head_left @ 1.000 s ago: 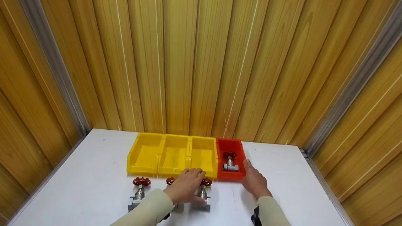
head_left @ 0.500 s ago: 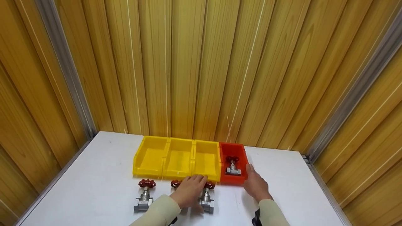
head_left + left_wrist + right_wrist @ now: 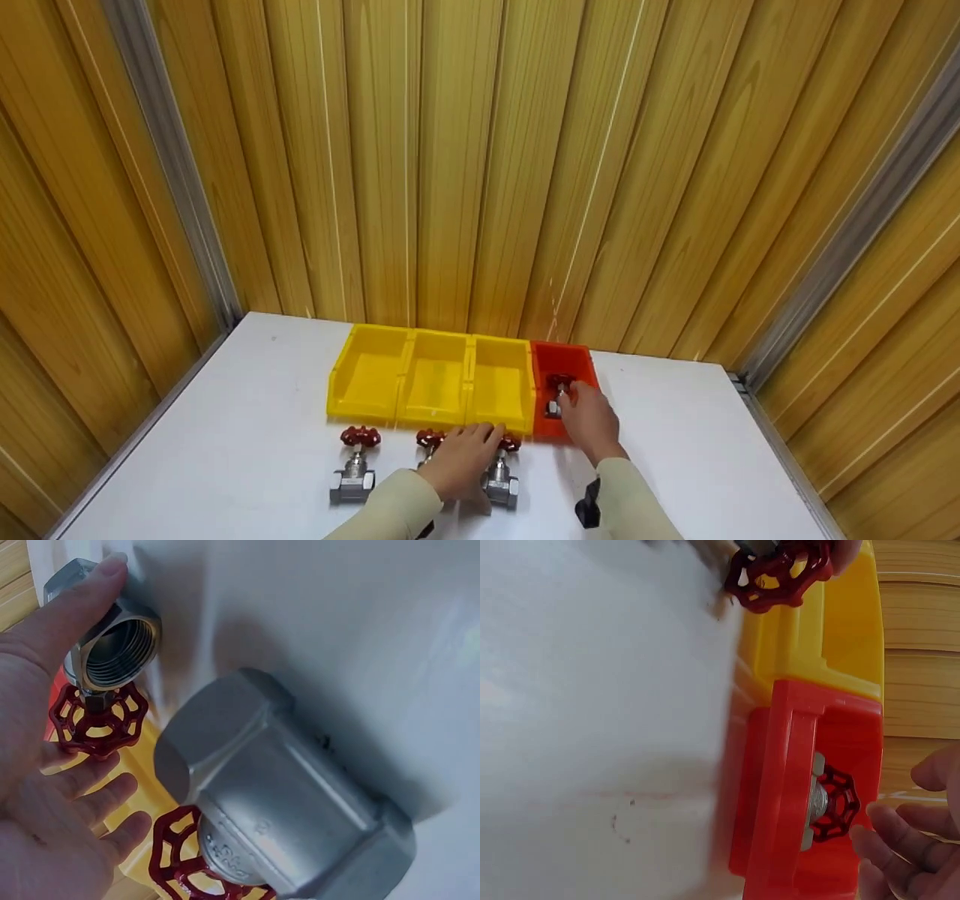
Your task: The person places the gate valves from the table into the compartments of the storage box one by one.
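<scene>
Over the row of gate valves, my left hand (image 3: 466, 459) rests across the right-hand valve (image 3: 501, 481). In the left wrist view its thumb lies along the steel body (image 3: 112, 652), and its loosely bent fingers are by the red handwheel (image 3: 97, 727). The middle valve (image 3: 430, 438) is mostly hidden behind that hand; the left valve (image 3: 353, 480) stands apart. My right hand (image 3: 591, 420) reaches over the red bin (image 3: 561, 358), fingers spread around a smaller valve (image 3: 555, 406) inside. From the right wrist, the fingertips (image 3: 877, 816) appear beside its handwheel (image 3: 838, 804).
A row of yellow bins (image 3: 367, 409) adjoins the red bin on its left. They stand toward the back of the white table (image 3: 262, 420), near the wood-patterned wall (image 3: 450, 165). Metal posts (image 3: 180, 150) mark the corners.
My right hand has left the red bin's right side and moved left over the valve inside it. My left hand stays at the right-hand valve. The head view has shifted slightly.
</scene>
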Available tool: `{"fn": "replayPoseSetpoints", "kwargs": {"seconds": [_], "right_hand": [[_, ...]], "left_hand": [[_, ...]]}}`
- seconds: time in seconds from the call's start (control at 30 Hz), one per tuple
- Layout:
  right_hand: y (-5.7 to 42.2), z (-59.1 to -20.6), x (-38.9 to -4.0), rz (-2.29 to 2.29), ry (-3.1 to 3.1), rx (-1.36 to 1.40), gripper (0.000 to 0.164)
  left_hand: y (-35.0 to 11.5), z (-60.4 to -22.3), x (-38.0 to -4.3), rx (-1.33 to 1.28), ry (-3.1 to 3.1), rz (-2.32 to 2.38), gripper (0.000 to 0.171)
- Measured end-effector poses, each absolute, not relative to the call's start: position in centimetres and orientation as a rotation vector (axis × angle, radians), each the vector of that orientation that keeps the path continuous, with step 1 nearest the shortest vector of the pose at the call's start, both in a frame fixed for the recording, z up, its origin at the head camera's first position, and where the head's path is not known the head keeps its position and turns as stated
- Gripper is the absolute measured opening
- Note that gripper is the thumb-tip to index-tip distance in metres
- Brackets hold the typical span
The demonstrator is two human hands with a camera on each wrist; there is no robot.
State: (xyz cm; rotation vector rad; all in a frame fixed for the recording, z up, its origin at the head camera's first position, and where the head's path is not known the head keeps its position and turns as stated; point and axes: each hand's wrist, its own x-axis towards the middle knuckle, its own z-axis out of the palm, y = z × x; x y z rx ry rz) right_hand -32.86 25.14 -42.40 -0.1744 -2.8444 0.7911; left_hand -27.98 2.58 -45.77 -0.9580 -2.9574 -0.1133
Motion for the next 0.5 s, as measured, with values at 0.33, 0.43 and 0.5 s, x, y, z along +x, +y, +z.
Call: {"fn": "replayPoseSetpoints", "kwargs": {"seconds": [0.33,0.43,0.5], "right_hand": [[21.9,-43.2,-34.0,0.944,-2.925,-0.205,0.051],[21.5,-43.3,-34.2,0.933,-2.937,-0.201,0.042],[21.3,-43.4,-34.3,0.944,-2.935,-0.205,0.036]], "left_hand": [[3.0,-45.8,-27.9,-0.938,-3.015,-0.129,0.114],[3.2,-45.8,-27.9,-0.932,-3.02,-0.128,0.11],[3.2,-45.8,-28.0,-0.933,-3.021,-0.13,0.108]]}}
